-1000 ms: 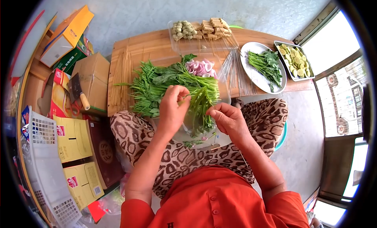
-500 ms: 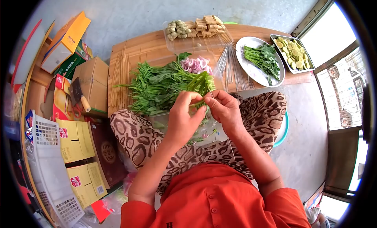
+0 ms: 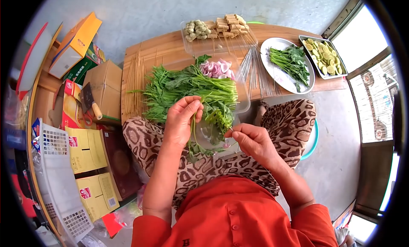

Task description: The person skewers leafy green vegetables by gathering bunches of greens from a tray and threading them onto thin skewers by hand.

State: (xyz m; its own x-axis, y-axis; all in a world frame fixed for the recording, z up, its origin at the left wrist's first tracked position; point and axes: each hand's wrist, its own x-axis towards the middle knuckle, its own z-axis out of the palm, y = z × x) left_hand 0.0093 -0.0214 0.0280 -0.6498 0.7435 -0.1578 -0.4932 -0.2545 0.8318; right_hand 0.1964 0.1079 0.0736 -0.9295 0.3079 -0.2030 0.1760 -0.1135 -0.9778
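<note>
My left hand (image 3: 184, 119) is closed in a pinch on a leafy green stem (image 3: 194, 138), whose leaves dangle down over my lap. My right hand (image 3: 250, 138) is closed too, its fingertips on a thin skewer (image 3: 232, 130) at the lower edge of a gathered bunch of greens (image 3: 219, 117); most of the skewer is hidden. Just beyond both hands, a clear plastic tray (image 3: 243, 104) holds a pile of long-stemmed greens (image 3: 174, 91) and pink onion slices (image 3: 217, 69).
Wooden skewers (image 3: 135, 85) lie left on the wooden table (image 3: 170, 42), metal skewers (image 3: 257, 72) right. Farther back, a clear tray (image 3: 187, 49) holds skewered food rolls (image 3: 230, 25). A white plate (image 3: 277, 74) carries skewered greens beside sliced rounds (image 3: 326, 57). A cleaver (image 3: 90, 100) stands left by boxes.
My hands have moved apart: the left away to the left with a stem, the right slightly down and right. The bunch of greens now hangs lower, between them.
</note>
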